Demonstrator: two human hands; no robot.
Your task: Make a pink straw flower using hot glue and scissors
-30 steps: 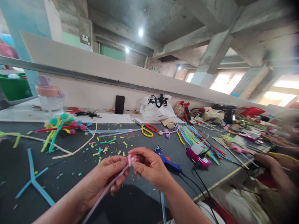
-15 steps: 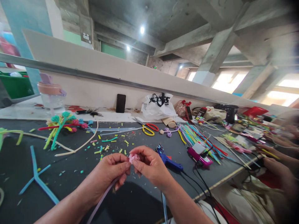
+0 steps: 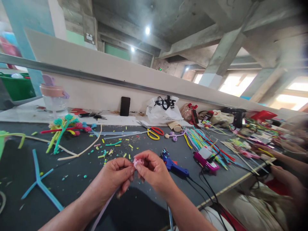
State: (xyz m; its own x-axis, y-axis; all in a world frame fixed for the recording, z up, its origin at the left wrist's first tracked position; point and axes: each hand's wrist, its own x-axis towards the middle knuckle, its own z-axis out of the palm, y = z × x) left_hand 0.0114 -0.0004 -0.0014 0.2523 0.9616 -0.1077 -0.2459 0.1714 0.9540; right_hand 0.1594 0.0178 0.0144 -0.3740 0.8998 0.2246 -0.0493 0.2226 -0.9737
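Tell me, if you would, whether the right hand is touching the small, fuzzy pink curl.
Touching: the head view shows the right hand, with its thumb and index finger pinching the pink curl.

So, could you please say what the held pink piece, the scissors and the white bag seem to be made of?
The pink piece looks like soft, matte fibre, given its fuzzy edges; any core is hidden. The scissors seem to have shiny grey metal blades and smooth red and yellow plastic grips. The white bag is probably thin, faintly glossy plastic, judging by its crinkles.
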